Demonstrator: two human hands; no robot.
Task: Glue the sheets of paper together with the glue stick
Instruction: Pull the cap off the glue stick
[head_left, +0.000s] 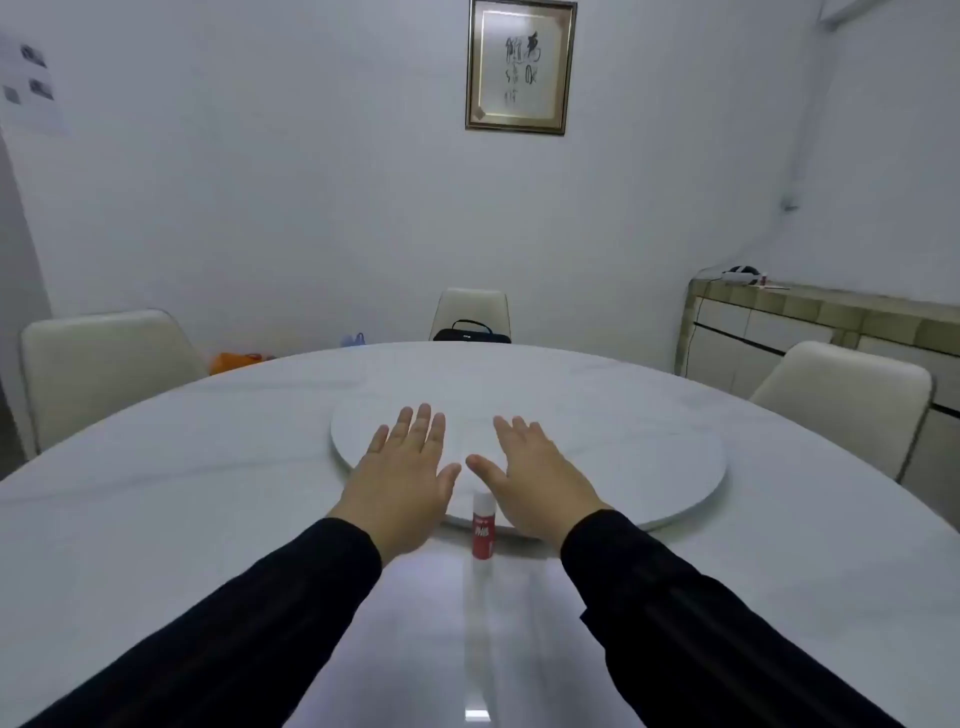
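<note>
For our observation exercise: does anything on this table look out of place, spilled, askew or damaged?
Nothing looks spilled, damaged or askew. The glue stick stands upright and capped on the round table, between the left hand and right hand, both spread open, palms down. The one oddity: no loose sheets of paper are clearly visible.

A dining room, likely private: a big round marble-look table (208, 519) carries a turntable (623, 447) at its centre, pale padded chairs (104, 364) ring it, a framed calligraphy piece (521, 65) hangs on the plain wall, and a low sideboard (810, 332) (cabinet doors below) lines one side.
</note>
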